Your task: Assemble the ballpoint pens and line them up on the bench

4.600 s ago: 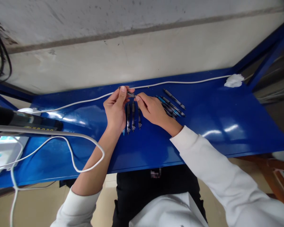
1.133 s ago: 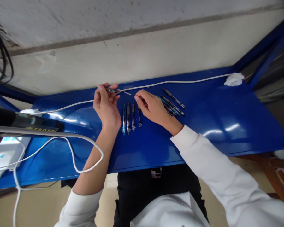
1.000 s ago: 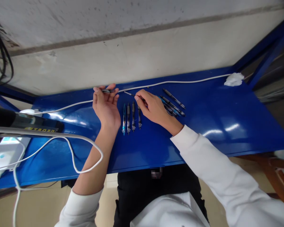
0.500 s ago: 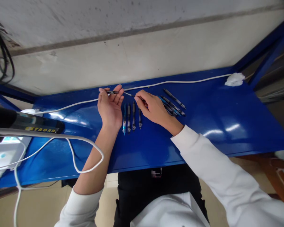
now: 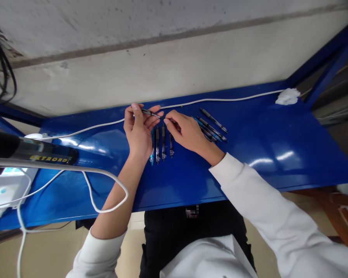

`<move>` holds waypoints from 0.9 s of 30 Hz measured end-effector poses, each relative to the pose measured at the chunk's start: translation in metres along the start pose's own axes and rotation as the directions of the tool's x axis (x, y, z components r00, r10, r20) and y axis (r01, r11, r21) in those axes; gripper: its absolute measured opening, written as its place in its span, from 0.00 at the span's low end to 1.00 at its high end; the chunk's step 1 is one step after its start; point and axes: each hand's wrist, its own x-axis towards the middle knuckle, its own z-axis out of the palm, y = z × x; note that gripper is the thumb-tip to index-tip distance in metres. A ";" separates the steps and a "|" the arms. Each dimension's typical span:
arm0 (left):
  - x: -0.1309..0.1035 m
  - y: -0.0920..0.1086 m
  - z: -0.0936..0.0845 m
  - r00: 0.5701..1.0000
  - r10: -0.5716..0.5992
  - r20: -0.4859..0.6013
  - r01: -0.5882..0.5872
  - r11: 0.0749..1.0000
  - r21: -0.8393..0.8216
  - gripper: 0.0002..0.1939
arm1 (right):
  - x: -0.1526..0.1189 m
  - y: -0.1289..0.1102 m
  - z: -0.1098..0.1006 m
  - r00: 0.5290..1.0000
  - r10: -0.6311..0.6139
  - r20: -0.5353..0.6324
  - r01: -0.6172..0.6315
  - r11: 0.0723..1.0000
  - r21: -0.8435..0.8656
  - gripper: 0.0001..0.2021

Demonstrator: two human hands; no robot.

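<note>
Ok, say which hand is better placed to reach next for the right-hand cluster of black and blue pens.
Probably the right hand: it is beside that cluster, whereas the left hand is farther off, holding a slim dark pen barrel. The right also grips a dark piece, mostly hidden.

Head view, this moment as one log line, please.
left hand: holds pen | right hand: pinches dark part, mostly hidden | pen row: on table

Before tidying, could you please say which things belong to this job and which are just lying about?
Job: pen in left hand, dark piece in right hand; likely pen row, slanted pens.
Seemingly lying about: white cable, crumpled white item, dark cylinder.
</note>
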 end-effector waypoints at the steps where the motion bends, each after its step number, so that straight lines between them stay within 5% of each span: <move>1: 0.000 0.000 0.000 1.000 -0.001 0.007 0.001 1.000 0.003 0.21 | 0.000 0.000 0.000 1.000 0.001 -0.002 -0.001 1.000 -0.002 0.15; 10: -0.002 -0.001 0.000 0.994 0.043 0.104 -0.040 0.999 -0.034 0.20 | 0.001 0.001 0.000 1.000 0.013 -0.023 -0.013 1.000 0.014 0.13; 27: 0.002 -0.006 -0.007 0.997 0.079 0.001 -0.079 0.997 0.008 0.15 | 0.000 0.003 0.001 0.999 0.027 -0.030 -0.026 0.999 0.040 0.13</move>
